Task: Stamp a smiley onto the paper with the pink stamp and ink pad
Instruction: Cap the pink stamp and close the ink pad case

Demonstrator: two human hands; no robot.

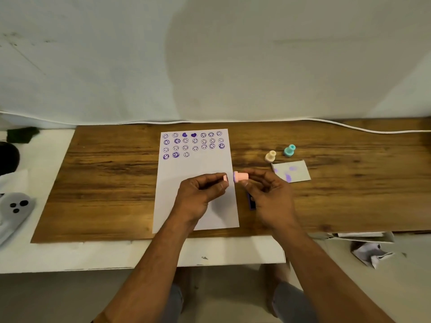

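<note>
Uncapping step, I judge: my right hand (pixel 263 190) pinches the pink stamp (pixel 240 177) above the paper (pixel 198 173) at its 3 o'clock edge, my left hand (pixel 203 187) grips its cap (pixel 225 178) just apart; next, inking on the pad (pixel 251 201), half hidden at 6 o'clock.

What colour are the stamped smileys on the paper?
Purple, clearest in the head view: smileys on the white paper.

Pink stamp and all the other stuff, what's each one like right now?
Pink stamp: held sideways in right hand, uncapped.
Pink cap: pinched in left hand.
Paper: flat, top rows stamped purple.
Cream stamp: standing, untouched.
Teal stamp: standing, untouched.
Scrap card: purple smudges.
</note>
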